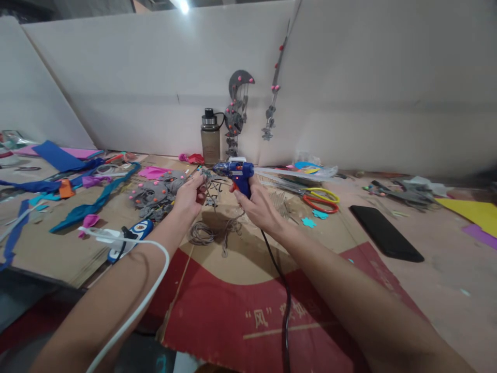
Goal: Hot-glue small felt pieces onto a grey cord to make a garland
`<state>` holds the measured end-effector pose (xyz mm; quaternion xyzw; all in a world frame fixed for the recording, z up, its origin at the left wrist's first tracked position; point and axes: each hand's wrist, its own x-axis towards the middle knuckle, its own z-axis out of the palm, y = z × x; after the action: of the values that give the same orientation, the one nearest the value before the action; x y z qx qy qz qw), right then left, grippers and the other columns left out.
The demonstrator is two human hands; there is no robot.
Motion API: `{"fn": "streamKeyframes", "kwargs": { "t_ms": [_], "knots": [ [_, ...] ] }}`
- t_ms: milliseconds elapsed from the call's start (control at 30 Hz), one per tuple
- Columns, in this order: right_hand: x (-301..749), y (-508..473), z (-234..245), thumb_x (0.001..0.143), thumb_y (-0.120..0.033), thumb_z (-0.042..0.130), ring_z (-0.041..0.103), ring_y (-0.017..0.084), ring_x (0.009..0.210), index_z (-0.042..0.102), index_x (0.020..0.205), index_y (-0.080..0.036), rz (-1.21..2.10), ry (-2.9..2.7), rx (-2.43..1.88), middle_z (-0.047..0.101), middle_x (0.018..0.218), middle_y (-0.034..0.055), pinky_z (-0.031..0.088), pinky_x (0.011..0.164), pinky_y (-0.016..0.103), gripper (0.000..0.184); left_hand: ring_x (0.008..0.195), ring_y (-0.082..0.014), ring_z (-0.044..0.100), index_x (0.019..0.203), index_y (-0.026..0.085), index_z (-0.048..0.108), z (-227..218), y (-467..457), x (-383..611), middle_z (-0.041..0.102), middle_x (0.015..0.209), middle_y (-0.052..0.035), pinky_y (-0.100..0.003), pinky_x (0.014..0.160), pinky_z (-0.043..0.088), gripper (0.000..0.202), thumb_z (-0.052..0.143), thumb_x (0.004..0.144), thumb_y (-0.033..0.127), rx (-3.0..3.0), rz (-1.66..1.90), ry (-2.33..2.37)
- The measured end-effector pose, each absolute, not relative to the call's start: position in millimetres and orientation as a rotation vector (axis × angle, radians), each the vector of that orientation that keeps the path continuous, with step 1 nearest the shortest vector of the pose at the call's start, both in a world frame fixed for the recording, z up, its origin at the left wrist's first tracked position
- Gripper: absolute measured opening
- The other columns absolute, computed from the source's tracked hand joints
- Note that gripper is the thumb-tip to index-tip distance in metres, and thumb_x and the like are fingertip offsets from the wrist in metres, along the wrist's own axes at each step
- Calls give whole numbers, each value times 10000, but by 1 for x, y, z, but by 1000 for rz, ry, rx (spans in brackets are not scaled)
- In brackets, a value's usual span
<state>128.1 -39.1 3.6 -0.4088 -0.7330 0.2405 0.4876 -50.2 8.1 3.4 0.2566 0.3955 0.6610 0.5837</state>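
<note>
My right hand (258, 204) grips a blue hot glue gun (241, 170) by its handle, a finger at the orange-red trigger. A long clear glue stick (291, 174) juts from its back, and a black power cable (282, 280) runs down toward me. The nozzle points left, close to the fingertips of my left hand (190, 194). Those fingers are pinched on a small grey piece (205, 173), partly hidden, with a grey cord hanging below. Under both hands, a coil of grey cord (202, 234) lies on the cardboard (233, 267).
Left of centre is a pile of grey felt pieces with coloured dots (159, 194). A bottle (210, 140) stands by the white board (147, 77), where grey strung ornaments (235, 122) hang. Scissors (320, 199) and a black phone (384, 233) lie right. A white cable (165, 264) crosses my left forearm.
</note>
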Motion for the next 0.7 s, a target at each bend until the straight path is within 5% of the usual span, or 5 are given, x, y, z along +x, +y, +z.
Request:
{"fn": "streamKeyframes", "kwargs": {
  "t_ms": [700],
  "knots": [
    [122,-36,-2,859,-275,433,548,221,834,471,1162,-182,402,-1867,-1139,603,974,101,450,802,384,320,421,-17,408,638,127,584,5,1,-42,563,592,30,-127,342,187,156,710,548,138,728,1597,920]
  ]
}}
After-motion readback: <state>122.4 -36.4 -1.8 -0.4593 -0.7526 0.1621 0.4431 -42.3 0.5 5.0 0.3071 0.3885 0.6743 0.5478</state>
